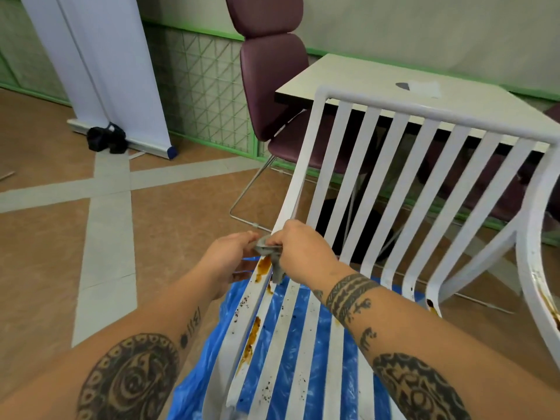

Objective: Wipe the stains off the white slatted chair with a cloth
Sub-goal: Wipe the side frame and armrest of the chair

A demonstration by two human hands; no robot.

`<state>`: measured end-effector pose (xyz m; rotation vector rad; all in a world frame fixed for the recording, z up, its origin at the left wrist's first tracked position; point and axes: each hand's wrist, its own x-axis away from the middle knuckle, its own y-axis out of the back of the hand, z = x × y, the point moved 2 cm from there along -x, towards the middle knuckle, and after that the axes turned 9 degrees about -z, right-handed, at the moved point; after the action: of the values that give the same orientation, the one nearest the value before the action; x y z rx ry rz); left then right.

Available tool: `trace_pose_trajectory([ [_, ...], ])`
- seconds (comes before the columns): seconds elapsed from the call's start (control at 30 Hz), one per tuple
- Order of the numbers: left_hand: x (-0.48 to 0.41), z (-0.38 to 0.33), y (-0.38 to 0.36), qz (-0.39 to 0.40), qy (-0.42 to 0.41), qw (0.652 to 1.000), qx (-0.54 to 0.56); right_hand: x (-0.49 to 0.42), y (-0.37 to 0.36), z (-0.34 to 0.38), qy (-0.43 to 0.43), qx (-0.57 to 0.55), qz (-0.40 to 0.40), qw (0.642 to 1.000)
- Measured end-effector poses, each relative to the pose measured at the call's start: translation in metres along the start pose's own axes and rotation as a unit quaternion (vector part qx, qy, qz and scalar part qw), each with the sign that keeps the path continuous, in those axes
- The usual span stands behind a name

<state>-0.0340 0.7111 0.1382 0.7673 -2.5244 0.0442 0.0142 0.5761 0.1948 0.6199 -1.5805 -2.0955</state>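
Maroon chair (269,86), white table (378,83), brown floor (45,253)

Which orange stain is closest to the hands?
The blotch just below the cloth, by the backrest; the others lie nearer the camera or on the right armrest.

White chair (412,195) (brown stains (264,266)), grey cloth (277,274).

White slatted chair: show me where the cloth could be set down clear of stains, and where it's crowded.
Free: the table behind the white slatted chair, between the purple chair and the plastic scrap. Crowded: the seat's left rear corner, where left hand and right hand grip the cloth over orange stains; specks dot the left slats, and the right armrest is stained.
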Motion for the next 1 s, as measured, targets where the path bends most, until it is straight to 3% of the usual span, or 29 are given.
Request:
trace_pose_trajectory([
  [0.1,0.011,0.005,0.002,0.000,0.004,0.999,0.042,0.017,0.002,0.007,0.016,-0.016,0.010,1.000],
  [0.2,0.021,0.002,0.005,0.002,-0.006,0.999,0.052,0.014,0.013,0.000,-0.055,-0.085,0.027,0.995],
  [0.33,0.029,0.000,0.015,0.007,-0.021,0.999,0.043,0.002,0.015,-0.007,-0.121,-0.143,-0.051,0.981],
  [0.53,0.047,0.009,0.030,0.005,-0.014,0.999,0.033,0.020,-0.010,0.030,-0.046,-0.052,-0.031,0.997],
  [0.67,0.061,0.014,0.038,0.025,-0.070,0.996,-0.053,0.040,-0.006,0.036,-0.002,-0.023,-0.016,1.000],
  [0.8,0.075,0.018,0.045,0.014,-0.110,0.990,-0.083,0.045,0.009,0.037,-0.064,-0.125,0.056,0.988],
  [0.9,0.079,0.020,0.050,-0.024,-0.144,0.985,-0.095,0.053,0.013,0.040,-0.103,-0.188,0.012,0.977],
  [1.0,0.084,0.030,0.057,-0.032,-0.149,0.977,-0.146,0.076,-0.004,0.050,-0.104,-0.167,-0.019,0.980],
])
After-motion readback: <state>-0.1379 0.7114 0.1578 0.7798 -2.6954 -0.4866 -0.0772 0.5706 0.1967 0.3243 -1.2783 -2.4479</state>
